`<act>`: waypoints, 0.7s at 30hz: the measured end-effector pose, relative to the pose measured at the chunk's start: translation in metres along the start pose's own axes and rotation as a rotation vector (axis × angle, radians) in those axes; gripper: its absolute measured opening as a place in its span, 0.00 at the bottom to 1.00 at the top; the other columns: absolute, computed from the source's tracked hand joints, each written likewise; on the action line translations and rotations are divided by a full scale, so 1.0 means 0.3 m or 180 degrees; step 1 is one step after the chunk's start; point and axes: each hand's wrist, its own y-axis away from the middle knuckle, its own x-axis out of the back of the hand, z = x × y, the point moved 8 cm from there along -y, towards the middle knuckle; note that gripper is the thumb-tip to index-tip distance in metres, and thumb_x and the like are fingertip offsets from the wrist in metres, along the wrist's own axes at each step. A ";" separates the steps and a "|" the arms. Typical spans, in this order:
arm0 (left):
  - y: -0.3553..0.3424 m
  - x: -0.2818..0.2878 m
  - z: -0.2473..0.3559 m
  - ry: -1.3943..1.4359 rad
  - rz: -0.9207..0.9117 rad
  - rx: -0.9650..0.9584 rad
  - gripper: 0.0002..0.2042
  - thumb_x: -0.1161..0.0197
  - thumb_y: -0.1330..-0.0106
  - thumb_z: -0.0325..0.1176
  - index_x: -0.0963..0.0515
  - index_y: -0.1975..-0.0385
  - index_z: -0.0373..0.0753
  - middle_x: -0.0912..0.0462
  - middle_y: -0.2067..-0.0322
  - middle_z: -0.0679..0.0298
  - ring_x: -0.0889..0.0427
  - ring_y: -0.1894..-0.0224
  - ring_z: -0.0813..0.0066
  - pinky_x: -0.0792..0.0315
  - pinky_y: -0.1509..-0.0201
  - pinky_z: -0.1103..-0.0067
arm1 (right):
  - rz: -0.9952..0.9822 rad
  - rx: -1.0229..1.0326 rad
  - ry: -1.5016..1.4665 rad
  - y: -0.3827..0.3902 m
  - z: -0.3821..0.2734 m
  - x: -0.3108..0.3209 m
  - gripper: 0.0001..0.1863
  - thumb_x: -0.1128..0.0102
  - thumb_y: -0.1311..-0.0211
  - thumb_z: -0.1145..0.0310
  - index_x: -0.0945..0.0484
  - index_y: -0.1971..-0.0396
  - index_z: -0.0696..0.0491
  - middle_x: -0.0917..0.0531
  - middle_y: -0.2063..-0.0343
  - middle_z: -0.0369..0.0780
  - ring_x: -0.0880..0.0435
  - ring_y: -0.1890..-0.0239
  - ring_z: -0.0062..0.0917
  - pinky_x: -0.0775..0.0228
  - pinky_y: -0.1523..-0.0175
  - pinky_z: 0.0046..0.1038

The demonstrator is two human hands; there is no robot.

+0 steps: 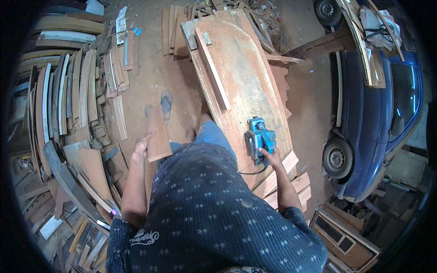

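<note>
My left hand (144, 144) grips the edge of a reddish-brown wooden board (159, 132), held beside my left thigh. My right hand (273, 158) is closed on the rear of a teal electric planer (261, 135), which rests at the near right part of a long wooden workbench (241, 59). A black cord (252, 173) trails from the planer's near end. Along the bench's left side lies a narrow strip of wood (211, 68), apart from both hands.
Several short planks (273, 182) lie at the bench's near end. Stacked boards (73, 91) fill the left side. A blue vehicle (368, 123) stands at the right. A sandal (166, 102) is on the floor, and wood scraps (261, 22) are heaped beyond the bench.
</note>
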 end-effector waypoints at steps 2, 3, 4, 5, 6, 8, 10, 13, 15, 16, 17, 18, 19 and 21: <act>-0.004 0.011 -0.022 0.0029 -0.0050 0.0031 0.21 0.32 0.32 0.37 0.23 0.45 0.28 0.16 0.50 0.51 0.14 0.50 0.62 0.18 0.45 0.67 | 0.0062 -0.0368 -0.0427 0.009 0.072 -0.011 0.15 0.24 0.39 0.60 0.18 0.63 0.55 0.16 0.74 0.32 0.20 0.74 0.20 0.24 0.65 0.27; -0.009 0.025 -0.012 0.0040 -0.0049 -0.0077 0.21 0.32 0.32 0.37 0.23 0.45 0.28 0.16 0.50 0.51 0.14 0.50 0.62 0.18 0.45 0.67 | 0.0160 -0.0243 -0.0273 0.018 0.038 -0.024 0.14 0.26 0.36 0.60 0.18 0.64 0.54 0.17 0.75 0.32 0.21 0.75 0.16 0.27 0.68 0.22; -0.024 0.026 0.001 0.0066 -0.0069 -0.0197 0.21 0.33 0.32 0.37 0.23 0.45 0.28 0.16 0.49 0.51 0.14 0.49 0.62 0.19 0.44 0.66 | 0.0180 -0.0155 -0.0240 0.023 -0.006 -0.036 0.14 0.26 0.36 0.60 0.19 0.64 0.54 0.17 0.75 0.32 0.22 0.75 0.16 0.27 0.68 0.22; -0.037 0.034 0.009 0.0113 -0.0078 -0.0214 0.21 0.32 0.32 0.37 0.23 0.46 0.28 0.16 0.50 0.51 0.14 0.49 0.62 0.19 0.45 0.66 | 0.0202 -0.0069 -0.0208 0.036 -0.044 -0.046 0.14 0.26 0.36 0.59 0.19 0.64 0.54 0.18 0.75 0.32 0.22 0.76 0.16 0.27 0.69 0.22; -0.054 0.048 0.004 0.0159 -0.0096 -0.0212 0.21 0.32 0.32 0.37 0.23 0.46 0.28 0.16 0.50 0.51 0.14 0.50 0.62 0.19 0.45 0.67 | 0.0233 0.0001 -0.0165 0.052 -0.082 -0.050 0.15 0.26 0.36 0.59 0.19 0.64 0.54 0.18 0.75 0.32 0.23 0.76 0.17 0.28 0.69 0.22; -0.053 0.068 -0.014 0.0146 -0.0084 -0.0155 0.21 0.32 0.32 0.37 0.23 0.46 0.28 0.16 0.50 0.52 0.14 0.50 0.62 0.18 0.45 0.67 | 0.0253 0.0100 -0.0312 0.070 -0.179 -0.078 0.19 0.38 0.28 0.51 0.20 0.65 0.53 0.20 0.77 0.33 0.24 0.78 0.17 0.29 0.71 0.23; -0.037 0.069 0.013 0.0027 -0.0088 -0.0091 0.21 0.32 0.32 0.37 0.23 0.47 0.28 0.16 0.51 0.52 0.14 0.50 0.62 0.18 0.45 0.68 | 0.0225 -0.0101 -0.0681 0.089 -0.251 -0.090 0.22 0.45 0.24 0.47 0.21 0.65 0.53 0.20 0.78 0.33 0.24 0.79 0.17 0.29 0.72 0.23; -0.006 0.056 0.048 -0.0006 -0.0069 -0.0308 0.21 0.31 0.33 0.37 0.23 0.47 0.28 0.16 0.52 0.51 0.14 0.51 0.63 0.18 0.46 0.69 | 0.0212 -0.0044 -0.0696 0.128 -0.350 -0.133 0.24 0.51 0.22 0.45 0.23 0.66 0.52 0.21 0.78 0.34 0.24 0.79 0.17 0.29 0.72 0.23; -0.008 0.062 0.058 -0.0007 -0.0010 -0.0344 0.21 0.31 0.33 0.36 0.23 0.47 0.28 0.15 0.52 0.51 0.14 0.51 0.62 0.18 0.46 0.68 | 0.0268 0.0187 -0.0571 0.123 -0.393 -0.167 0.23 0.48 0.22 0.47 0.23 0.65 0.53 0.21 0.78 0.34 0.24 0.78 0.17 0.30 0.71 0.23; -0.012 0.068 0.062 -0.0007 0.0018 -0.0363 0.21 0.31 0.33 0.36 0.23 0.47 0.28 0.15 0.52 0.51 0.14 0.51 0.62 0.18 0.46 0.68 | 0.0219 0.0253 -0.0580 0.124 -0.400 -0.186 0.23 0.47 0.23 0.47 0.23 0.65 0.54 0.21 0.78 0.34 0.24 0.78 0.17 0.30 0.71 0.23; -0.012 0.070 0.061 -0.0012 -0.0038 -0.0329 0.21 0.31 0.33 0.36 0.23 0.47 0.28 0.15 0.52 0.51 0.14 0.51 0.62 0.18 0.45 0.68 | 0.0169 0.0320 -0.0589 0.126 -0.408 -0.205 0.22 0.47 0.23 0.47 0.23 0.64 0.54 0.21 0.77 0.34 0.24 0.78 0.17 0.30 0.72 0.23; -0.009 0.071 0.058 -0.0009 -0.0096 -0.0298 0.21 0.31 0.33 0.36 0.23 0.47 0.27 0.15 0.52 0.51 0.14 0.51 0.62 0.19 0.45 0.68 | 0.0116 0.0394 -0.0593 0.125 -0.420 -0.220 0.22 0.46 0.23 0.48 0.22 0.64 0.54 0.21 0.77 0.34 0.24 0.78 0.17 0.30 0.72 0.23; -0.008 0.070 0.056 -0.0005 -0.0152 -0.0267 0.21 0.31 0.33 0.35 0.23 0.47 0.27 0.15 0.53 0.51 0.14 0.51 0.62 0.19 0.45 0.68 | 0.0002 0.0399 -0.0599 0.121 -0.401 -0.239 0.20 0.42 0.25 0.50 0.20 0.60 0.55 0.21 0.75 0.32 0.25 0.76 0.14 0.32 0.72 0.21; -0.009 0.078 0.054 -0.0021 -0.0133 -0.0225 0.21 0.31 0.33 0.35 0.23 0.47 0.27 0.15 0.53 0.50 0.14 0.51 0.61 0.18 0.46 0.68 | -0.0119 0.0484 -0.0638 0.120 -0.418 -0.274 0.18 0.40 0.26 0.52 0.20 0.60 0.55 0.21 0.76 0.32 0.24 0.75 0.15 0.31 0.71 0.20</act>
